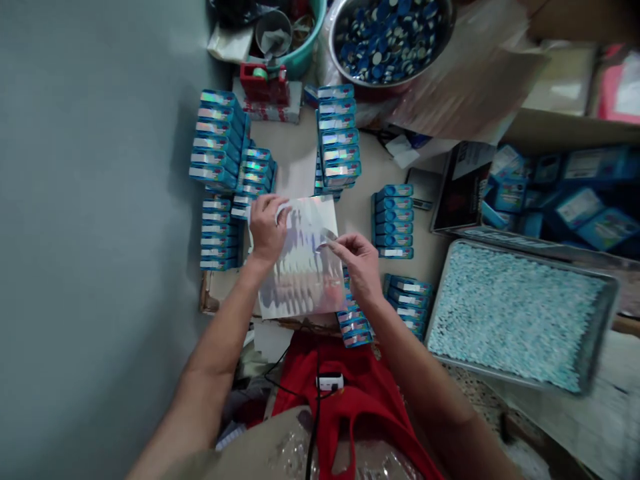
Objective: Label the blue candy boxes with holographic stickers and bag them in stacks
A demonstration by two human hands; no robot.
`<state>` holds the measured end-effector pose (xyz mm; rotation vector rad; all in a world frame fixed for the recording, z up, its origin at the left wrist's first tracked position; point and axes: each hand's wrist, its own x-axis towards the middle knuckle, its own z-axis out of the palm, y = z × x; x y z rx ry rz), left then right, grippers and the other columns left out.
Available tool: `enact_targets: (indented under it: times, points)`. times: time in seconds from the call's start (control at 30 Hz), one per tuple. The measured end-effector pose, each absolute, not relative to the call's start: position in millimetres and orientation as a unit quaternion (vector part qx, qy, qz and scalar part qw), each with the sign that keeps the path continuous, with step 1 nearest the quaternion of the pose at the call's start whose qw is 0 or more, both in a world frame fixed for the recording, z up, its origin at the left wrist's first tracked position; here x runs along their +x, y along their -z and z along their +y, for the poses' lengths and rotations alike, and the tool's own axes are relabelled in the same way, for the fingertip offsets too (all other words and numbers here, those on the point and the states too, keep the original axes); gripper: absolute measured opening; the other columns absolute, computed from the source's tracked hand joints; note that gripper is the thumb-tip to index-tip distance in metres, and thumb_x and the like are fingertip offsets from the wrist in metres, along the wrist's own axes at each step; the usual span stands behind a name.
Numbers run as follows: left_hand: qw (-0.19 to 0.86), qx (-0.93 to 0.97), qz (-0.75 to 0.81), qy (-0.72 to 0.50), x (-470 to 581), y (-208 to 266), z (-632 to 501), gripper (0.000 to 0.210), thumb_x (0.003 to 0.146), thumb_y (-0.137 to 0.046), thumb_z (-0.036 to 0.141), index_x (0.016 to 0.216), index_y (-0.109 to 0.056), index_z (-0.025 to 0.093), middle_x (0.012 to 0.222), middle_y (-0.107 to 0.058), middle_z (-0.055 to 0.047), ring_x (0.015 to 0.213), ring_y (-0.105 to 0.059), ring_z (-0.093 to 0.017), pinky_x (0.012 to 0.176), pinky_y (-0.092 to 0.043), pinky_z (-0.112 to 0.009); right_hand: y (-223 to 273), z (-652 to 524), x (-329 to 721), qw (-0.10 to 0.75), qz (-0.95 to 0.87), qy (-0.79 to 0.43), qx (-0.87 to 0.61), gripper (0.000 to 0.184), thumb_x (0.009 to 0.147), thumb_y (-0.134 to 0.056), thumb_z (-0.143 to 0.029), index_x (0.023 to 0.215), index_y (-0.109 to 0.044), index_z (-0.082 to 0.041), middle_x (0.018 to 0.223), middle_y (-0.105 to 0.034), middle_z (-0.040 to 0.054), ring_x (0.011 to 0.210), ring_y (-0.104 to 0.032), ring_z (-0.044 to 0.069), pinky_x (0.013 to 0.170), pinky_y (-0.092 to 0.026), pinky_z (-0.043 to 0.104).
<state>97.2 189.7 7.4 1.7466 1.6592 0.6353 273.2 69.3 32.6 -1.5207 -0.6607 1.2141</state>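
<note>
A shiny, iridescent sticker sheet (300, 293) lies tilted over the table's front edge. At its upper left, my left hand (267, 230) is closed on the sheet's edge with bent fingers. My right hand (361, 263) pinches a small shiny strip, seemingly a sticker (326, 243), above the sheet's right side; whether it is still joined to the sheet I cannot tell. Stacked small blue boxes (215, 157) with shiny labels stand left of the sheet. More blue boxes (340, 137) stand behind it, and another row (395, 220) stands to the right of my right hand.
A metal tray (520, 320) of pale blue pellets sits at the right. Behind it a carton holds loose blue boxes (580, 200). At the back are a steel bowl (345, 70) of blue and silver discs, and a red tape dispenser (265, 85). A grey wall (100, 200) bounds the left.
</note>
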Motion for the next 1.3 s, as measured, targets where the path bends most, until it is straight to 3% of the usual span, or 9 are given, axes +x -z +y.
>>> enact_targets:
  times: [0.1, 0.2, 0.33, 0.43, 0.63, 0.77, 0.93, 1.13, 1.3]
  points:
    - [0.601, 0.505, 0.56, -0.266, 132, -6, 159, 0.064, 0.095, -0.055, 0.074, 0.115, -0.074, 0.017, 0.117, -0.074, -0.015, 0.105, -0.071, -0.025, 0.092, -0.057, -0.038, -35, 68, 306, 0.539, -0.146, -0.586, -0.587, 0.037, 0.068, -0.086, -0.047, 0.076, -0.059, -0.024, 0.069, -0.05, -0.0053, 0.061, -0.043, 0.011, 0.06, -0.036, 0.024]
    - [0.732, 0.405, 0.495, -0.235, 166, -1, 141, 0.074, 0.081, -0.067, 0.082, 0.114, -0.075, 0.016, 0.111, -0.075, -0.014, 0.096, -0.071, -0.021, 0.083, -0.057, -0.032, -33, 62, 331, 0.525, -0.091, -0.62, -0.575, 0.044, 0.06, -0.09, -0.047, 0.076, -0.056, -0.024, 0.068, -0.051, -0.0064, 0.06, -0.044, 0.01, 0.057, -0.036, 0.024]
    - [0.73, 0.44, 0.495, -0.168, 194, 5, 137, 0.053, 0.07, -0.086, 0.064, 0.091, -0.079, 0.015, 0.085, -0.074, -0.007, 0.077, -0.065, -0.016, 0.069, -0.049, -0.026, -29, 48, 351, 0.512, -0.077, -0.644, -0.564, 0.044, 0.06, -0.091, -0.046, 0.078, -0.057, -0.024, 0.07, -0.055, -0.0063, 0.061, -0.049, 0.01, 0.059, -0.04, 0.024]
    - [0.746, 0.424, 0.49, -0.153, 202, 7, 137, 0.04, 0.064, -0.09, 0.05, 0.079, -0.076, 0.015, 0.076, -0.07, -0.005, 0.069, -0.061, -0.014, 0.065, -0.049, -0.027, -27, 41, 360, 0.511, -0.08, -0.65, -0.557, 0.043, 0.062, -0.09, -0.048, 0.079, -0.058, -0.024, 0.069, -0.056, -0.0064, 0.061, -0.049, 0.01, 0.059, -0.04, 0.023]
    - [0.725, 0.457, 0.494, -0.146, 206, -6, 142, 0.029, 0.064, -0.086, 0.04, 0.072, -0.072, 0.016, 0.067, -0.063, -0.002, 0.063, -0.055, -0.012, 0.061, -0.044, -0.026, -13, 30, 378, 0.451, -0.093, -0.663, -0.591, 0.054, 0.054, -0.092, -0.047, 0.087, -0.057, -0.024, 0.065, -0.059, -0.0072, 0.051, -0.041, 0.008, 0.049, -0.024, 0.023]
    - [0.687, 0.49, 0.516, -0.147, 206, -21, 149, 0.027, 0.066, -0.085, 0.039, 0.071, -0.071, 0.017, 0.069, -0.065, -0.003, 0.064, -0.054, -0.012, 0.063, -0.044, -0.027, -4, 20, 389, 0.4, -0.141, -0.644, -0.637, 0.069, 0.051, -0.095, -0.046, 0.103, -0.056, -0.024, 0.06, -0.055, -0.0109, 0.054, -0.046, 0.011, 0.051, -0.029, 0.023]
    - [0.702, 0.474, 0.51, -0.15, 203, -35, 152, 0.031, 0.068, -0.087, 0.042, 0.075, -0.069, 0.018, 0.071, -0.065, -0.003, 0.066, -0.058, -0.013, 0.068, -0.049, -0.029, 2, 30, 400, 0.394, -0.191, -0.624, -0.648, 0.092, 0.046, -0.099, -0.041, 0.126, -0.061, -0.021, 0.054, -0.044, -0.0154, 0.051, -0.037, 0.009, 0.053, -0.023, 0.024]
    - [0.719, 0.47, 0.494, -0.137, 202, -52, 151, 0.038, 0.064, -0.091, 0.046, 0.077, -0.07, 0.018, 0.072, -0.066, -0.002, 0.068, -0.061, -0.013, 0.068, -0.052, -0.027, -2, 47, 403, 0.404, -0.174, -0.692, -0.572, 0.079, 0.05, -0.097, -0.042, 0.122, -0.07, -0.023, 0.055, -0.041, -0.014, 0.05, -0.029, 0.007, 0.052, -0.016, 0.025]
    - [0.726, 0.464, 0.491, -0.13, 206, -60, 149, 0.042, 0.062, -0.093, 0.049, 0.076, -0.07, 0.017, 0.07, -0.066, -0.001, 0.066, -0.061, -0.012, 0.066, -0.053, -0.025, -9, 50, 402, 0.434, -0.167, -0.678, -0.569, 0.053, 0.057, -0.092, -0.052, 0.098, -0.076, -0.021, 0.057, -0.045, -0.0095, 0.051, -0.024, 0.007, 0.052, -0.013, 0.027]
